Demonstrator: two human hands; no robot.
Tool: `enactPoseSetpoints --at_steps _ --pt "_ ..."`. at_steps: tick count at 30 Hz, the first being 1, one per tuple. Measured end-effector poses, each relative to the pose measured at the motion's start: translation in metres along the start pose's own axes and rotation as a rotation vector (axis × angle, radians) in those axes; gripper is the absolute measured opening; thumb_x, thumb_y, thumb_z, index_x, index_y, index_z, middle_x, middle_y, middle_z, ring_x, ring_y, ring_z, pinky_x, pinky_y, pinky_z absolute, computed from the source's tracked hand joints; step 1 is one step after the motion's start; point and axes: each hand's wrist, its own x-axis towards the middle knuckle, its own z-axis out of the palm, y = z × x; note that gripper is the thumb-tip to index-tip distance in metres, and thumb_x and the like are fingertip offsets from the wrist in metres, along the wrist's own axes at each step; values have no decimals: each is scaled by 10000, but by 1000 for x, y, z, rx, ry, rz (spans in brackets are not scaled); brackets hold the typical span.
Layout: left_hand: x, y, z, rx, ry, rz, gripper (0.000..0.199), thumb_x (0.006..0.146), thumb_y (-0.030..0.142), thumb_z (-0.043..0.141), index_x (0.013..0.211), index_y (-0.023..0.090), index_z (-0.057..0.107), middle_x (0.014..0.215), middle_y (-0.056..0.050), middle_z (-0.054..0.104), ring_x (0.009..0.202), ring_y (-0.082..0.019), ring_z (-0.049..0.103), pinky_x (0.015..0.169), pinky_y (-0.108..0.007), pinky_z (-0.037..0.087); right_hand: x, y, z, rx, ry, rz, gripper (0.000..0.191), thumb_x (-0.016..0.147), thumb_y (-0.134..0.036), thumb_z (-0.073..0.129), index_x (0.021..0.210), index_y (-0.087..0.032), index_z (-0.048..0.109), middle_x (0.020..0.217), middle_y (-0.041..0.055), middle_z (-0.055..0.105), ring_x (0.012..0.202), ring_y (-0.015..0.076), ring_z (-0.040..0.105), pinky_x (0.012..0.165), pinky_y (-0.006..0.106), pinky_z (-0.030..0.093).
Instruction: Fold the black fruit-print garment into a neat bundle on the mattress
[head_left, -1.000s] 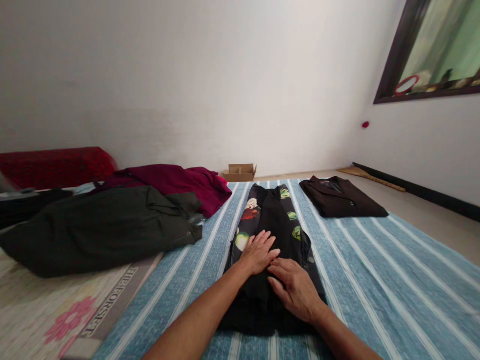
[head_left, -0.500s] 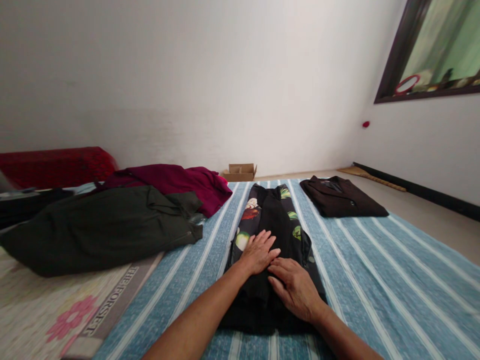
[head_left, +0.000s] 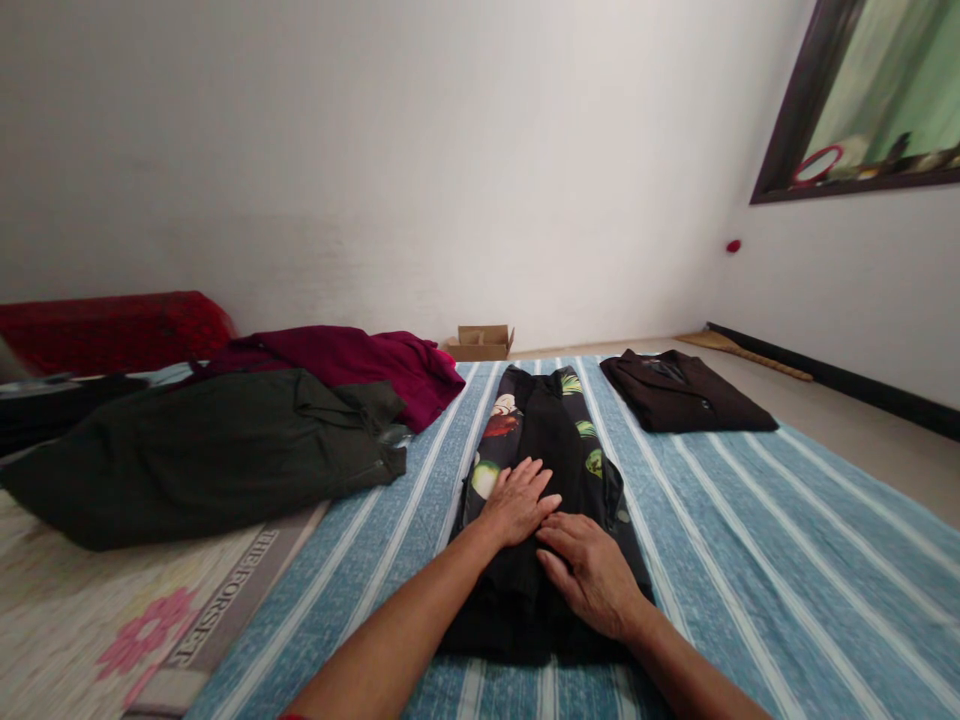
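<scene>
A black garment (head_left: 551, 420) with printed patterns along its sides lies folded into a long shape on the blue striped sheet (head_left: 750, 560). On its middle rests my left hand (head_left: 519, 503), flat, with its fingers stretched out. My right hand (head_left: 589, 570) lies just beside it on the same garment, fingers extended, its fingertips close to the left hand. Neither hand grips anything. To the right, beyond my hands, is a folded dark brown garment (head_left: 682, 395) with a button showing.
Dark green clothing (head_left: 202, 455) and a maroon garment (head_left: 352, 365) lie in a heap at the left. A patterned mat (head_left: 255, 590) shows below them. Behind the bed stands an open cardboard box (head_left: 481, 345). A red-covered item (head_left: 112, 330) is at the far left.
</scene>
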Motion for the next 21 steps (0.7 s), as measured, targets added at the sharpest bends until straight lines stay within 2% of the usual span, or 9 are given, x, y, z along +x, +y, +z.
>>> enactPoseSetpoints --at_steps 21 --pt "-1 2 -3 4 -7 7 560 922 508 231 1375 203 357 1489 -86 281 1383 -226 170 1083 -473 183 0 3 1 -10 3 -17 190 887 -235 472 978 -213 638 1024 54 654 999 186 565 887 335 421"
